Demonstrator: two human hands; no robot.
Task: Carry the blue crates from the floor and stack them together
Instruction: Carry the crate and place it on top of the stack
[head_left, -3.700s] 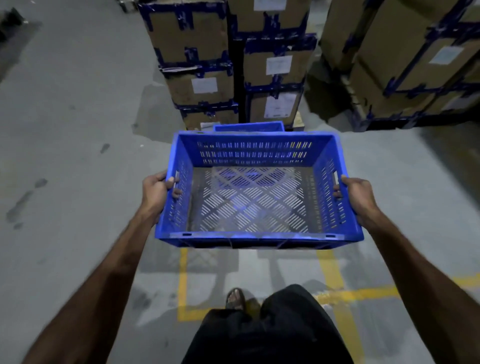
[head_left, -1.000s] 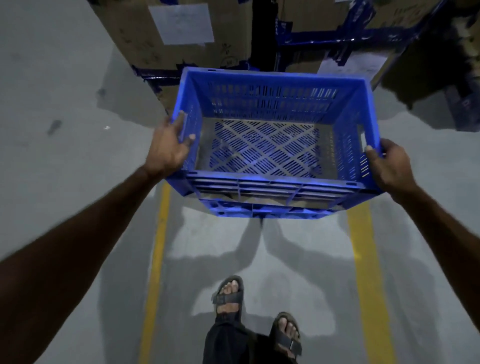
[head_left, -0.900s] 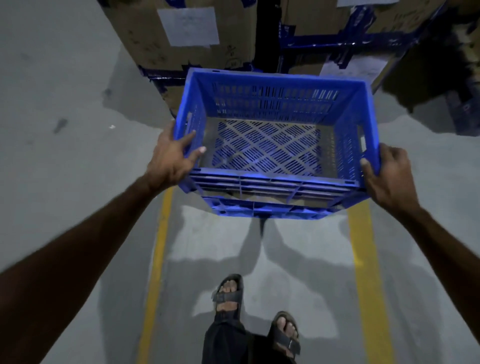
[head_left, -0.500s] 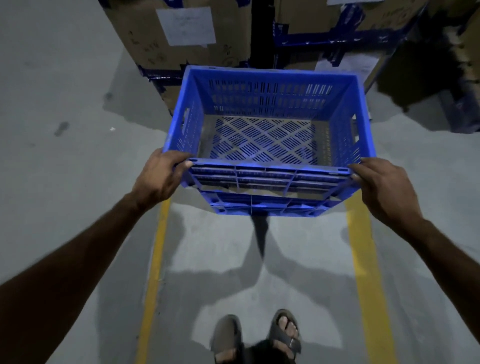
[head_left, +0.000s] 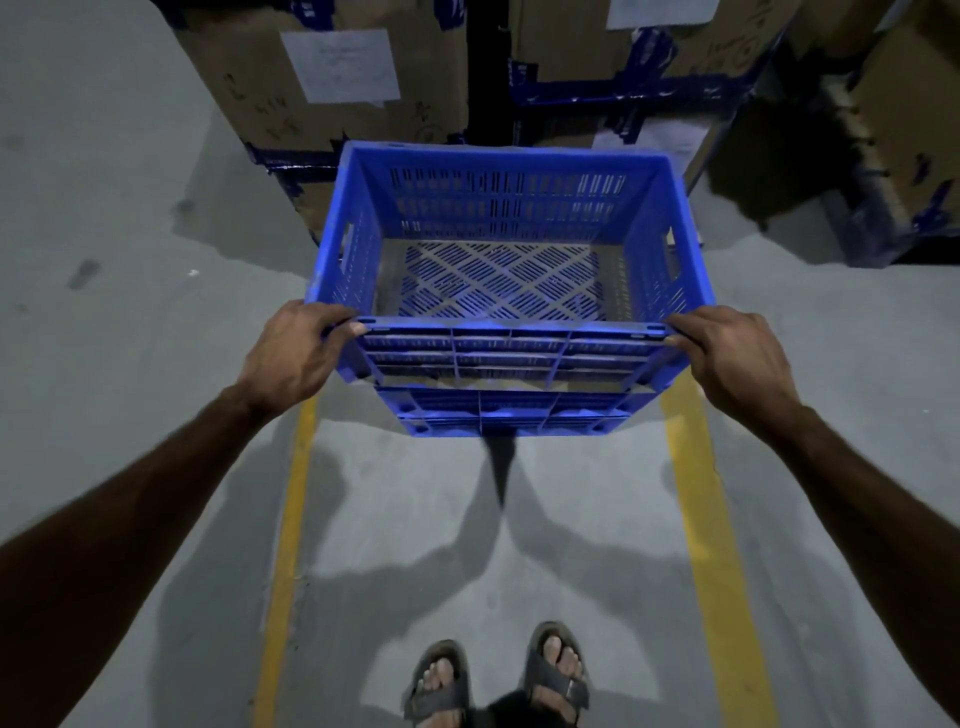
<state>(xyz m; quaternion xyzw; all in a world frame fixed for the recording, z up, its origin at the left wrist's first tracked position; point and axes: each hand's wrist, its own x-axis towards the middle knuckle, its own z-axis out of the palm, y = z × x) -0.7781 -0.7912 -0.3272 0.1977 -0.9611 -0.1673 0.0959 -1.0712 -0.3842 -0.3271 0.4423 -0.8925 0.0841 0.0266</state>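
Observation:
An empty blue slotted crate (head_left: 506, 202) sits on top of a second blue crate (head_left: 498, 413), whose near wall shows just beneath it on the floor. My left hand (head_left: 293, 356) grips the upper crate's near left corner, fingers curled over the rim. My right hand (head_left: 732, 358) grips the near right corner the same way. The lower crate is mostly hidden by the upper one.
Stacked cardboard boxes (head_left: 337, 78) with blue strapping and white labels stand close behind the crates, more boxes (head_left: 904, 119) at the right. Two yellow floor lines (head_left: 696, 519) run toward me on the grey concrete. My sandalled feet (head_left: 498, 675) are at the bottom.
I walked up to the boxes and lowered the carried crate onto the other one. My hands slid from the side handles back to the near corners of the rim.

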